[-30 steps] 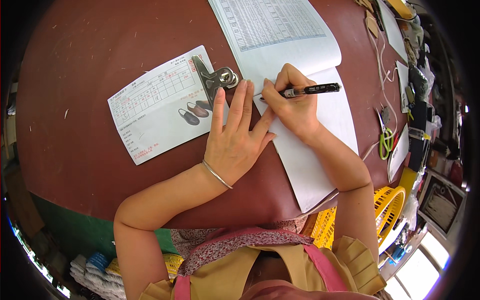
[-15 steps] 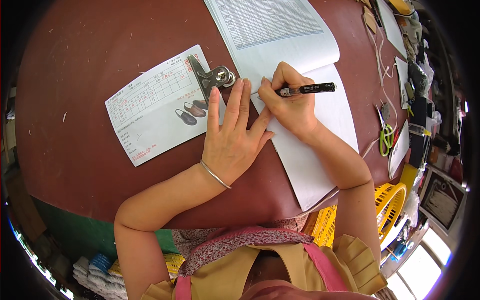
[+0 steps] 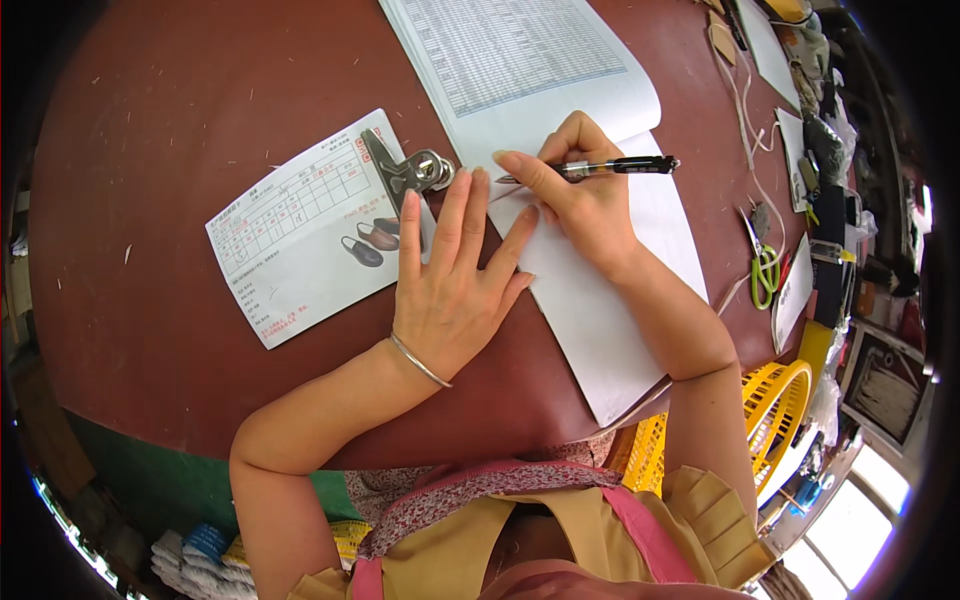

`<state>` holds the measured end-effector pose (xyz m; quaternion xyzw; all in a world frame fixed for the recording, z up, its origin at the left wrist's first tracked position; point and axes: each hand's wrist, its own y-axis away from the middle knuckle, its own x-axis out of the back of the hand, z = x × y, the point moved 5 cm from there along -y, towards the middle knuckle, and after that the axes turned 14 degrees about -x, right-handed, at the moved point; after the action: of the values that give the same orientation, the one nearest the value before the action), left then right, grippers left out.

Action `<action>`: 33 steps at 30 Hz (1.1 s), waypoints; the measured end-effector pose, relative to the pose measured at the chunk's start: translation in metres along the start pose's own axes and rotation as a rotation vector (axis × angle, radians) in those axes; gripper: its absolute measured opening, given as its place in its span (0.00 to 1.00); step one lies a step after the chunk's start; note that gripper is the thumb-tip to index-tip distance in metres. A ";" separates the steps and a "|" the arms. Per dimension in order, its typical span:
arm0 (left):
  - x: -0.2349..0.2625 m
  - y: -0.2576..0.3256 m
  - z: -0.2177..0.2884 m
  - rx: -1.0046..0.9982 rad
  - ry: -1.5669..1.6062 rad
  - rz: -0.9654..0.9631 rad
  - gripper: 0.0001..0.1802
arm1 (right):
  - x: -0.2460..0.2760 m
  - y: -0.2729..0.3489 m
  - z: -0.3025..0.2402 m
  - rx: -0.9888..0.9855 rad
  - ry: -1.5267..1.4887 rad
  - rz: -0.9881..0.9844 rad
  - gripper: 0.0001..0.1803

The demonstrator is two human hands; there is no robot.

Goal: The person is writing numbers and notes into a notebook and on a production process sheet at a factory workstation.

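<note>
Between thumb and fingers, my right hand (image 3: 592, 205) grips a black pen (image 3: 625, 166), its tip just over the left part of a white page. That page belongs to an open stack of paper (image 3: 630, 320), whose turned-up sheet (image 3: 540, 50) bears a printed table. My left hand (image 3: 455, 280) lies flat with fingers spread, a bracelet on the wrist. Its fingertips reach the stack's left edge and the metal bulldog clip (image 3: 405, 172). Clamped in the clip is a printed form (image 3: 310, 245) with a grid, handwritten figures and pictures of shoes.
The reddish-brown table (image 3: 150, 180) has a curved edge towards me. Along its right side lie green-handled scissors (image 3: 765, 275), a white cord (image 3: 745, 110) and several papers. A yellow plastic basket (image 3: 780, 400) stands beyond the table edge at lower right.
My right hand has drawn the pen slightly left and up, so its tip now shows off the paper's left edge area. The whole view has shifted a little.
</note>
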<state>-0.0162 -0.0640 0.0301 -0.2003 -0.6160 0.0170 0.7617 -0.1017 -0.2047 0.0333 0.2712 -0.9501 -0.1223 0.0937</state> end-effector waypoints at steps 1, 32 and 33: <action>0.001 0.000 0.000 -0.008 0.001 0.007 0.32 | 0.000 -0.001 0.002 -0.075 -0.066 -0.038 0.21; -0.002 0.003 -0.002 0.017 0.051 0.059 0.27 | -0.008 0.010 0.009 0.003 0.128 0.007 0.20; -0.003 0.003 -0.002 0.018 0.043 0.042 0.27 | -0.009 0.010 0.010 0.000 0.129 0.004 0.20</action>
<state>-0.0145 -0.0624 0.0259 -0.2066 -0.5949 0.0343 0.7760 -0.1014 -0.1899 0.0256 0.2765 -0.9426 -0.1044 0.1551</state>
